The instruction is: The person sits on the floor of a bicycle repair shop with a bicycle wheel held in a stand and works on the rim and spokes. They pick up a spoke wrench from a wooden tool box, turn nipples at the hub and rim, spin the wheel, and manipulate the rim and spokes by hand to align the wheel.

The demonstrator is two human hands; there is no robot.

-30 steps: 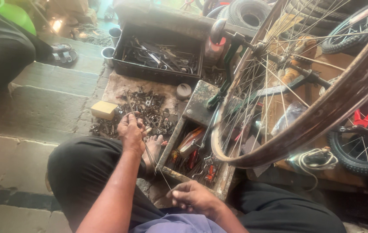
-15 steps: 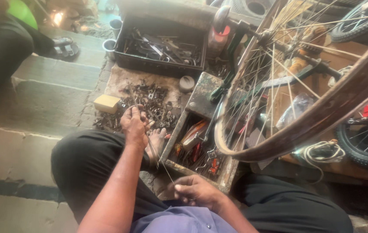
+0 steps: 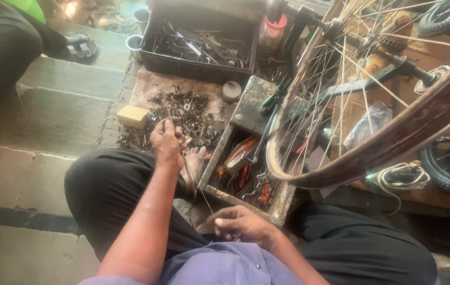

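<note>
I sit cross-legged on the ground in dark trousers. My left hand (image 3: 167, 141) reaches forward over a heap of small metal parts (image 3: 183, 113) and pinches the far ends of thin metal spokes (image 3: 196, 182). The spokes run back toward me to my right hand (image 3: 243, 226), which is closed on their near ends just above my lap. A bare foot (image 3: 194, 161) lies beside my left hand. A bicycle wheel rim (image 3: 394, 140) with its spokes stands close on the right.
A long metal tool tray (image 3: 246, 174) with red-handled tools lies between my knees. A black tray of tools (image 3: 198, 45) stands farther off. A yellow block (image 3: 132, 116), a small round tin (image 3: 231, 91), a coiled white cord (image 3: 402, 177) and another person's leg (image 3: 3, 47) are around.
The view has shifted slightly. My left hand stays over the parts heap, and my right hand stays low on the spokes' near ends.
</note>
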